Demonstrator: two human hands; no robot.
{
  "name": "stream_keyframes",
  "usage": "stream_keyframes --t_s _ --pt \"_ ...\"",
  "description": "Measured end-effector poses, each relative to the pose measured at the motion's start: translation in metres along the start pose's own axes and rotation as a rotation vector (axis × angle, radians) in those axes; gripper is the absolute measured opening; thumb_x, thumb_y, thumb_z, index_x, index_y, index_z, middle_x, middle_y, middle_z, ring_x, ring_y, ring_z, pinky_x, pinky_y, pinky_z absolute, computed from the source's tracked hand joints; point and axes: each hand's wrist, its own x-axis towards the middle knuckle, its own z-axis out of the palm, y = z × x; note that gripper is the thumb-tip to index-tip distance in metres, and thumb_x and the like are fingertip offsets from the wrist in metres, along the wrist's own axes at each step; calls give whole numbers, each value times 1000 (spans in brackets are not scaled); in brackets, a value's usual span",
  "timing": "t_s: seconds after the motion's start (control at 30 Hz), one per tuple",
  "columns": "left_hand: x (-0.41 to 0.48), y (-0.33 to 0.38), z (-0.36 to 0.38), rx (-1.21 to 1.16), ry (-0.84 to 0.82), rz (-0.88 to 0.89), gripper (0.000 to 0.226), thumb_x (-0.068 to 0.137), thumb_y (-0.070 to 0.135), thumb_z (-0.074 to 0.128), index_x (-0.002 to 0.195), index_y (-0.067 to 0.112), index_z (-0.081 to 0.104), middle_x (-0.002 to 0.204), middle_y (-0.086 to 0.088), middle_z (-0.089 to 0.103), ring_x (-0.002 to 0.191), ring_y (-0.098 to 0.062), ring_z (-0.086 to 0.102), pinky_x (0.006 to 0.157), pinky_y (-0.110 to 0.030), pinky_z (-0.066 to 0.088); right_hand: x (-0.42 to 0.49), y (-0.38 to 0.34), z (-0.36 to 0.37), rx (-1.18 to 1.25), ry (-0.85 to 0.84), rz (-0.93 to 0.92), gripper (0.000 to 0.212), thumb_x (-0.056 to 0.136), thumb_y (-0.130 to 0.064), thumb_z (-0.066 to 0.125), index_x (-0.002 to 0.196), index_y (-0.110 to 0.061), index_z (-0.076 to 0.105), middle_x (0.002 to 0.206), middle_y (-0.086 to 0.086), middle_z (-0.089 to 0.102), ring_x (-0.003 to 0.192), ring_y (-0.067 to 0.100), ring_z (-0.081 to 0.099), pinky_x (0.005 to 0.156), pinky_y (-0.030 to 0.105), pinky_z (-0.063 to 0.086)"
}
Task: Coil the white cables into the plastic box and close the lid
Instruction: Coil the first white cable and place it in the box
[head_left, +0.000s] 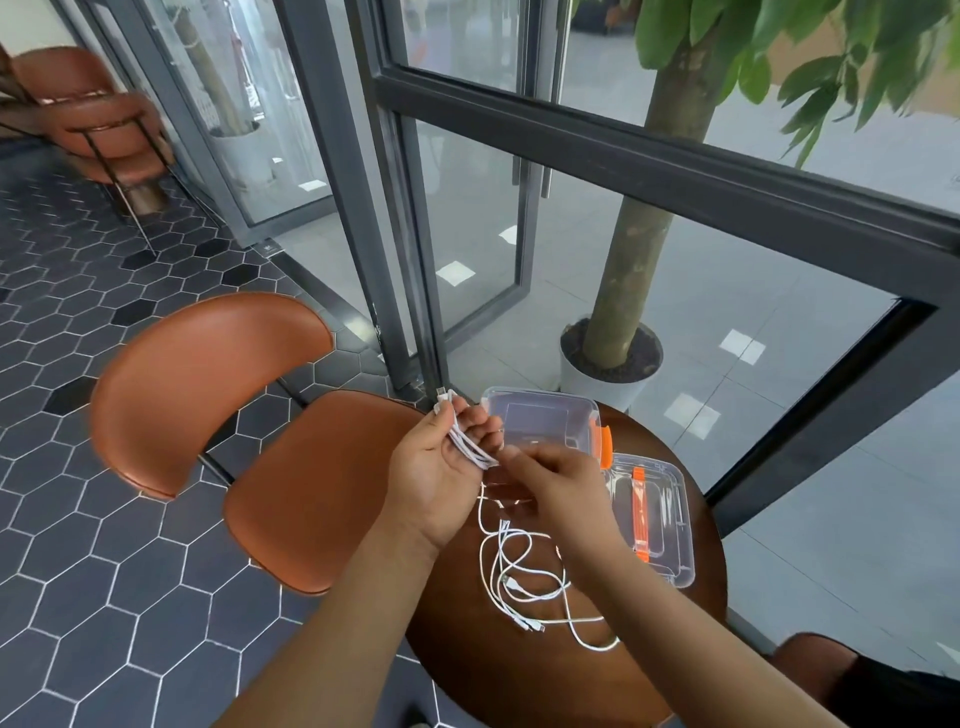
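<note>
My left hand (441, 467) is raised palm-up over the left edge of the round wooden table (457, 649) and holds several loops of white cable (465, 441) across its fingers, a plug sticking up at the top. My right hand (550, 486) pinches the same cable just right of those loops. More white cables (524, 577) lie tangled on the table below both hands. The clear plastic box (540, 421) with an orange latch stands open at the table's far side. Its clear lid (657, 514) with an orange handle lies to the right.
A brown leather chair (218, 395) stands to the left of the table on the hexagon-tiled floor. A potted tree (613, 364) and a dark-framed glass wall stand right behind the table. Another brown chair (88, 119) is far left.
</note>
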Motion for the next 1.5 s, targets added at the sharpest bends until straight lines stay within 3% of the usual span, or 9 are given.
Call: stream_keyframes --t_s 0.13,0.33,0.5,0.67,0.83,0.97,1.1,1.23,1.5 --pt "1 -5 3 -22 -62 -15 18 96 23 47 91 10 59 70 -4 57 63 -18 60 69 -31 50 -1 -1 6 232 107 94 17 95 -16 66 96 0 69 83 18 76 77 34 76 69 43 62" --pt "-1 -7 -1 -76 -130 -63 23 97 23 46 85 9 61 65 -2 43 59 -15 45 88 -31 34 10 9 2 502 100 217 16 92 -4 66 106 3 61 91 26 73 74 33 68 69 38 58" --pt "-4 -8 -2 -19 -195 -99 33 98 22 39 81 10 64 60 1 40 54 -14 42 62 -27 40 17 12 -9 411 -11 153 21 98 -8 58 101 7 72 87 22 68 72 25 60 60 26 53" --pt "-3 -6 -5 -17 -213 -155 34 100 20 37 83 8 63 59 1 40 53 -14 45 58 -27 46 19 18 -9 318 -2 42 30 98 -23 62 93 3 76 86 23 69 77 29 64 74 39 55" --pt "-5 -3 -8 38 -269 -235 32 100 19 39 88 4 65 64 -3 45 60 -18 53 64 -32 53 19 20 -12 424 -58 86 20 86 -9 73 100 4 76 109 40 65 94 41 64 99 56 48" --pt "-1 4 -2 218 -264 -256 30 99 17 44 89 3 68 70 -9 53 70 -24 62 75 -38 57 18 19 -16 569 -51 124 21 83 -1 70 100 11 73 99 29 71 85 31 68 84 38 54" --pt "6 12 -11 631 -177 -184 24 102 10 47 92 0 66 82 -13 59 92 -33 64 97 -49 53 23 18 -28 528 50 106 15 72 -4 79 86 1 79 85 23 73 76 32 66 82 41 55" --pt "3 5 -5 738 -57 -152 24 102 13 52 113 -4 65 91 -19 67 97 -37 70 91 -57 57 24 22 -35 335 102 35 11 82 -10 80 92 -6 80 94 23 75 87 46 69 93 58 54" --pt "-12 -19 7 662 87 -94 21 98 13 60 113 2 69 103 -20 76 96 -34 75 85 -47 61 19 16 -34 399 174 47 5 85 -6 75 87 -3 79 84 20 74 69 24 64 67 32 54"
